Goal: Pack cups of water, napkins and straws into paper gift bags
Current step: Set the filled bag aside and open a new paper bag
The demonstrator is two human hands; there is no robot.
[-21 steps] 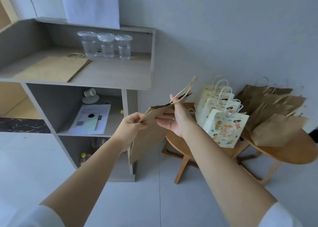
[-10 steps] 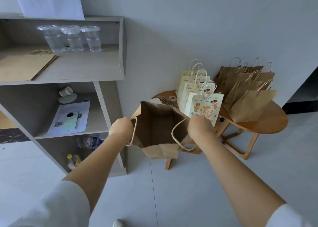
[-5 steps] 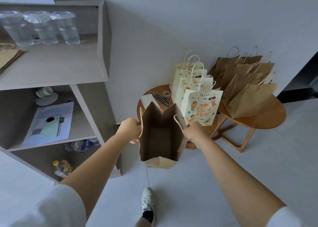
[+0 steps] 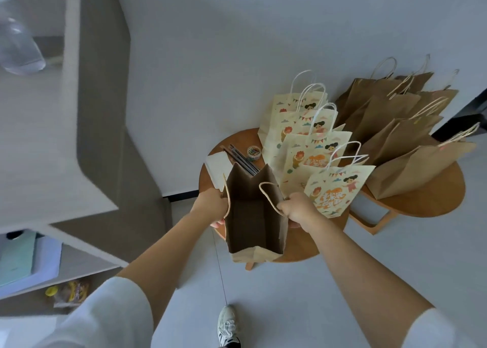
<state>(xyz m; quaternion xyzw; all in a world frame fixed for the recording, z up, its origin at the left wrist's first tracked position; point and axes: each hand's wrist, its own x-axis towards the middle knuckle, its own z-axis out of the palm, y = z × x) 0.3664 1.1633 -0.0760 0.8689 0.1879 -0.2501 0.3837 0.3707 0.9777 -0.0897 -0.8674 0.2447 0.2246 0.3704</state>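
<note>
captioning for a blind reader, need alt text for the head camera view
The left hand and right hand hold an empty brown paper bag open at a round wooden table. Behind it stand printed gift bags; plain brown bags sit on a second table.

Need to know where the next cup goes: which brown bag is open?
The brown bag held between the left hand and right hand, its mouth spread wide; the other brown bags stand unheld on the table behind.

My left hand (image 4: 210, 207) and right hand (image 4: 299, 212) grip opposite rims of the open brown bag (image 4: 253, 216), at nine and three o'clock. Printed bags (image 4: 313, 147) stand on the bench (image 4: 311, 242) at one o'clock, plain brown bags (image 4: 395, 136) beside them at two.
</note>
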